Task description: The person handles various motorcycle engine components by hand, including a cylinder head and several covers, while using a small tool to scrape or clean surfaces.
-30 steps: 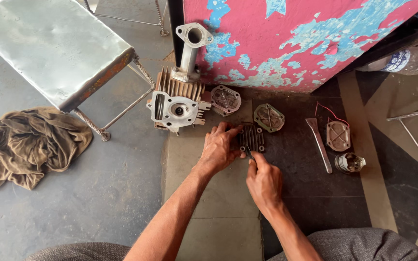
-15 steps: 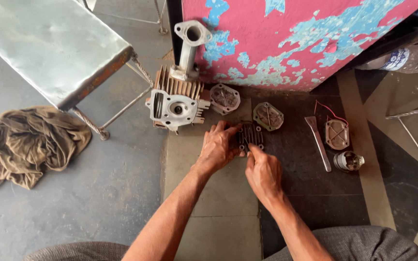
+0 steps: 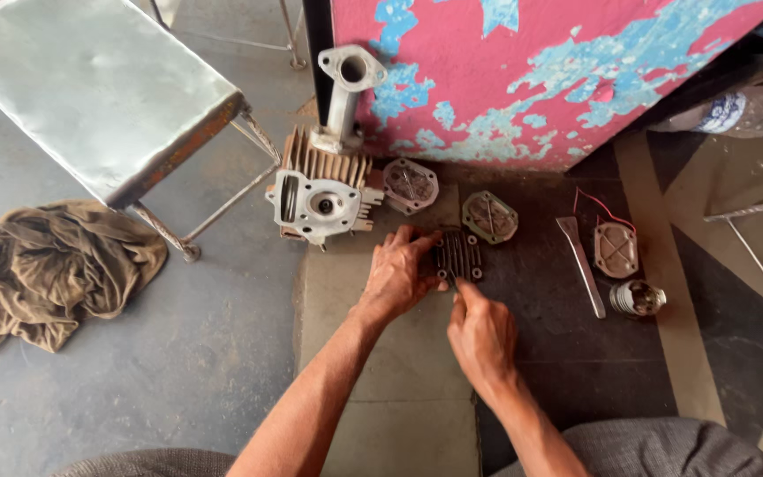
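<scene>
Two hands on the small finned cover (image 3: 459,256), just below-right of the cylinder head (image 3: 321,199): left hand (image 3: 402,272) pins it, right hand (image 3: 480,329) pinches something unclear. Slip risk: cover skids, fingertip nicked.

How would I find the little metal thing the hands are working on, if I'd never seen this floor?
Start at the big pink and blue peeling wall, then drop to the finned engine block at its foot. Just right of and below it, the left hand pins down a small dark ribbed plate while the right hand pokes at it. Unlike the rounded covers nearby, it is squarish with straight ridges.
</scene>
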